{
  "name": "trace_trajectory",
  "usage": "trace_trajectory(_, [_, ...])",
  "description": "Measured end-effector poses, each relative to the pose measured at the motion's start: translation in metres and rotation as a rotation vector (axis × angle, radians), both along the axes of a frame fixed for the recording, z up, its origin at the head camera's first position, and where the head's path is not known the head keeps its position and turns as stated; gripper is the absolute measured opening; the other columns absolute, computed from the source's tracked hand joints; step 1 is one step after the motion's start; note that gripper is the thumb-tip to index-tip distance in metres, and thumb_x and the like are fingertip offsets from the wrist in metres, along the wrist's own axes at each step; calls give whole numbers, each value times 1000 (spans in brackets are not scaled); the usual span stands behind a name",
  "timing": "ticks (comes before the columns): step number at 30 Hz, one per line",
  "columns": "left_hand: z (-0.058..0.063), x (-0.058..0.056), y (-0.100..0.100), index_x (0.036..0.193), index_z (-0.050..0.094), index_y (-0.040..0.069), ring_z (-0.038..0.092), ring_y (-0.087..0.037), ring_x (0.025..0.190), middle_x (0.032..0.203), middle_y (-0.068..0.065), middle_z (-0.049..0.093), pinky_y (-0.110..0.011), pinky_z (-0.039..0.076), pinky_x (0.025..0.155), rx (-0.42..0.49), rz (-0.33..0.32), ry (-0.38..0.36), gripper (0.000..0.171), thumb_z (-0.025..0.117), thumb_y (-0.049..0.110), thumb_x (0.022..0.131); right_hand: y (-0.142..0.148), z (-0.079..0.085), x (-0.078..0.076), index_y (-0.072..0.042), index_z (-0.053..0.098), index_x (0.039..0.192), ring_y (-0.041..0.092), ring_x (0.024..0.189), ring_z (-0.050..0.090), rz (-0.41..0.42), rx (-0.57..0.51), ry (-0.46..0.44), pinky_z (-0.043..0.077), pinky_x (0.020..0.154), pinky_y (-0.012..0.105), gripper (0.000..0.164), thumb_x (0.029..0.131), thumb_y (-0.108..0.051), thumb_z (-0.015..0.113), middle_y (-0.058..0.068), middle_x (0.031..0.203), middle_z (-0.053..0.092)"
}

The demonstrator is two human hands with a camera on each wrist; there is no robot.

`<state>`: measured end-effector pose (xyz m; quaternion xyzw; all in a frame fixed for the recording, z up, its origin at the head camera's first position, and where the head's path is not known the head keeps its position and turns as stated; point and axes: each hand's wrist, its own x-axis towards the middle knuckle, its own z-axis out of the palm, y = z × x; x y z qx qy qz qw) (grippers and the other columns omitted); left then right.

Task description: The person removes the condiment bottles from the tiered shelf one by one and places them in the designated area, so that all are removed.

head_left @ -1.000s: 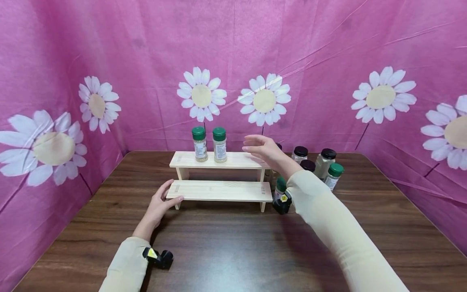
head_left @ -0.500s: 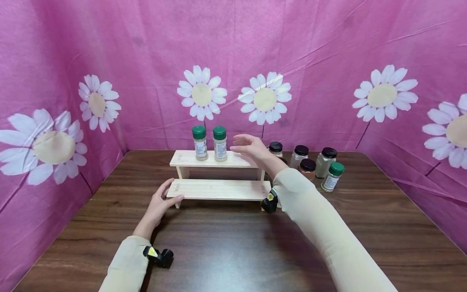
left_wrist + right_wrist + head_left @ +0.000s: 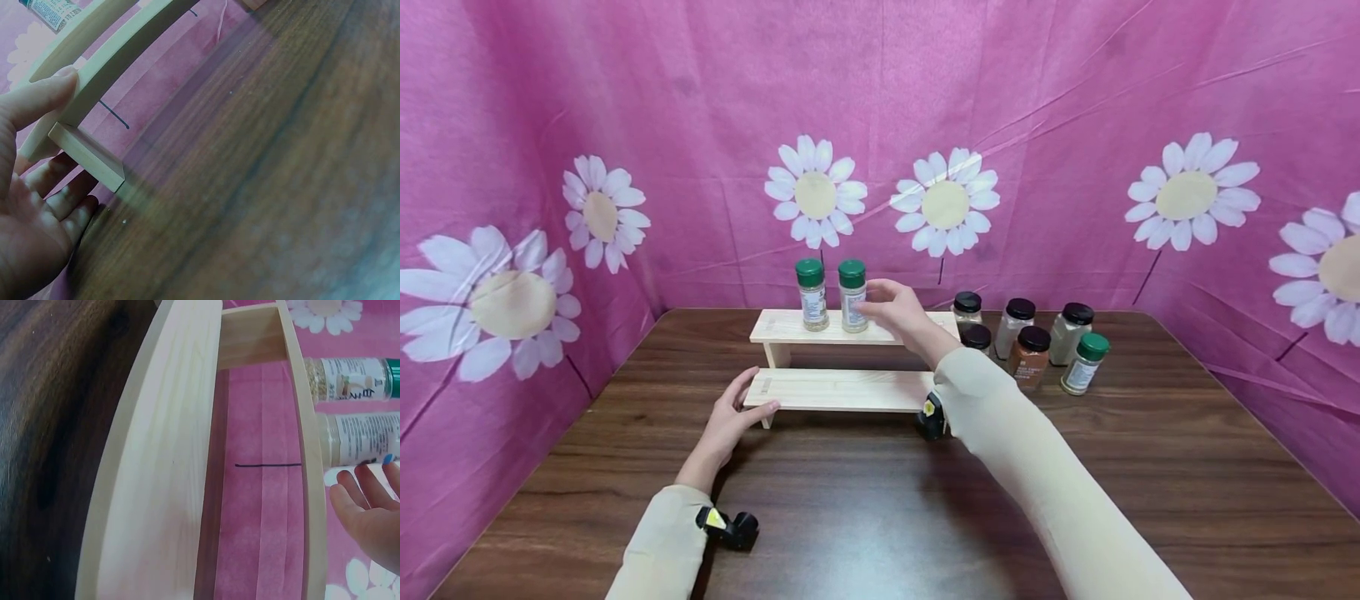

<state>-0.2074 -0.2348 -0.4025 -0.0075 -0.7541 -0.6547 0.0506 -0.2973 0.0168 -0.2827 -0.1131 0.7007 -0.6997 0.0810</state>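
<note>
A pale two-step wooden rack (image 3: 842, 390) stands on the table. My left hand (image 3: 722, 433) holds the left end of its lower step. In the left wrist view the thumb (image 3: 47, 99) lies on the step's edge, and the fingers are around the outside of the leg (image 3: 87, 156). On the upper step, two green-capped spice jars (image 3: 812, 300) stand upright side by side. My right hand (image 3: 902, 317) is right beside the right-hand spice jar (image 3: 852, 300), thumb and fingers spread at its side. In the right wrist view the fingertips reach that jar (image 3: 362, 439); firm contact cannot be told.
Right of the rack stand several black-capped jars (image 3: 1065, 337), one with reddish contents (image 3: 1028, 362), and a green-capped jar (image 3: 1082, 367). My right forearm crosses before the rack's right end. A pink flowered cloth (image 3: 880, 100) hangs behind the brown wooden table (image 3: 835, 508).
My right hand has moved left over the upper step to the right-hand spice jar, uncovering the jars at the right. My left hand stays on the rack.
</note>
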Motion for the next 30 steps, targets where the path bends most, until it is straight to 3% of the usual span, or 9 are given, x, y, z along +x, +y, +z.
trace_trajectory(9, [1,-1,-1,133,26,5,50,-2,87,120,-23,44,-17,34,78,-4,3,-6,71,65,4,75,-11,0,-5,-4,50,116,23,101,48,-76,75,19,39,83,33,45,74,-4,66,11,111,53])
trace_trajectory(14, [1,-1,-1,133,26,5,50,-2,87,120,-23,44,-17,35,78,-4,0,-3,71,65,4,75,-14,1,-7,-5,50,117,23,101,48,-107,66,0,40,82,33,45,74,-3,66,11,111,53])
trace_trajectory(30, [-3,-2,-1,133,26,4,50,-1,85,119,-24,44,-16,36,76,11,4,-1,70,65,2,75,-17,0,-2,-5,53,113,24,100,49,-119,44,4,41,81,34,39,75,-1,64,12,108,53])
